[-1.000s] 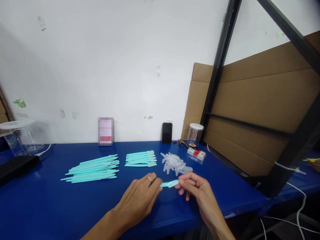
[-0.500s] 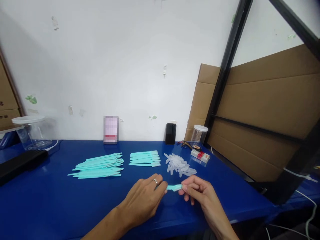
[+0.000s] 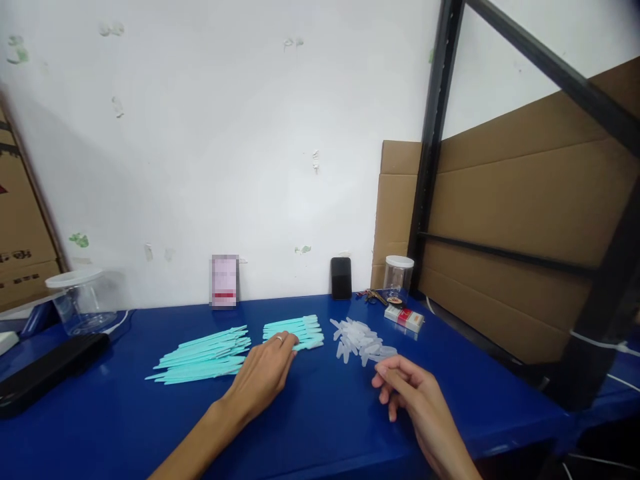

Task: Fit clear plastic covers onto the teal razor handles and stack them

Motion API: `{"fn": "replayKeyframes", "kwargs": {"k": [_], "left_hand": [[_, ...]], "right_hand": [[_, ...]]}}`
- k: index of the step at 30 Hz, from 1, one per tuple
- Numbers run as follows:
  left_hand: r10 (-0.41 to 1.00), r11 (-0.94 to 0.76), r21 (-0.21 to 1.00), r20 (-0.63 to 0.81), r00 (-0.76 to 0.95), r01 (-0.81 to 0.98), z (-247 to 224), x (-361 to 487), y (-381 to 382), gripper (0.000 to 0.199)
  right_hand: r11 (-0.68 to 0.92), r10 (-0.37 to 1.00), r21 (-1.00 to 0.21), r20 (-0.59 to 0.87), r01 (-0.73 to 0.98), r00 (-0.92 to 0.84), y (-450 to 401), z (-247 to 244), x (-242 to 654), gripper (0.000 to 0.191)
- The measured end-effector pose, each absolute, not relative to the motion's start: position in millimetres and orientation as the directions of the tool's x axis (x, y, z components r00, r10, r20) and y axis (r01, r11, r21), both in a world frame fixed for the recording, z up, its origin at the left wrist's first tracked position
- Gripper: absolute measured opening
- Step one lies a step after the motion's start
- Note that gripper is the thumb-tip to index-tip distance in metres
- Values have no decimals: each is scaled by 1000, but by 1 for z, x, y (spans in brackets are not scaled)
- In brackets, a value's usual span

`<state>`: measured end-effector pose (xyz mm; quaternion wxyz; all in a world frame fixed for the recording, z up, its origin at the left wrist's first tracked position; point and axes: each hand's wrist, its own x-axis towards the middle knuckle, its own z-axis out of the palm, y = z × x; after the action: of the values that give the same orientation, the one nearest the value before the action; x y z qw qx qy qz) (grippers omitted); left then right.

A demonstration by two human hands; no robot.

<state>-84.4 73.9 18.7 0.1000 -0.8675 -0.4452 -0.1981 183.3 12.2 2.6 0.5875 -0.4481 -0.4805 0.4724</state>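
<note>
A glossy blue bench [image 3: 320,433] is set against a white wall [image 3: 250,160] that is marked by peeled patches. The right side is closed off by a black metal frame [image 3: 431,147] and brown cardboard [image 3: 520,207]. On the bench, a larger pile of teal sticks [image 3: 195,363] is spread at the left, a smaller row of teal sticks [image 3: 290,325] is laid at the centre, and translucent pieces [image 3: 357,337] are heaped to its right. The near edge of the row is touched by the left hand [image 3: 267,367]; whether a stick is gripped cannot be told. The right hand [image 3: 413,393] is held loosely parted, just beside the heap. Farther back, a black device [image 3: 341,279] is leaned against the wall, near a lidded jar [image 3: 399,277]
</note>
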Motion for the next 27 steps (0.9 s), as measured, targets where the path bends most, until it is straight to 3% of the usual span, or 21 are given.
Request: {"fn": "replayKeyframes", "kwargs": {"k": [11,15,20,24,27], "left_hand": [[711,-606,-74,396,581,792,15,-88,85,21],[709,-610,-72,396,584,789,15,-87,85,19],[706,-610,-57,413,575,790,14,-87,85,21],[698,-614,-48,433,570,788,13,-87,85,25],[692,-616,-46,445,569,786,14,-88,84,28]], "right_hand": [[134,990,-989,131,-67,48,14,3,182,32],[187,979,-965,198,186,42,16,-2,177,25],[293,925,-730,381,618,11,15,-1,165,25],[278,939,-518,325,809,-115,18,8,154,46],[248,951,-416,278,875,-137,17,13,148,45]]}}
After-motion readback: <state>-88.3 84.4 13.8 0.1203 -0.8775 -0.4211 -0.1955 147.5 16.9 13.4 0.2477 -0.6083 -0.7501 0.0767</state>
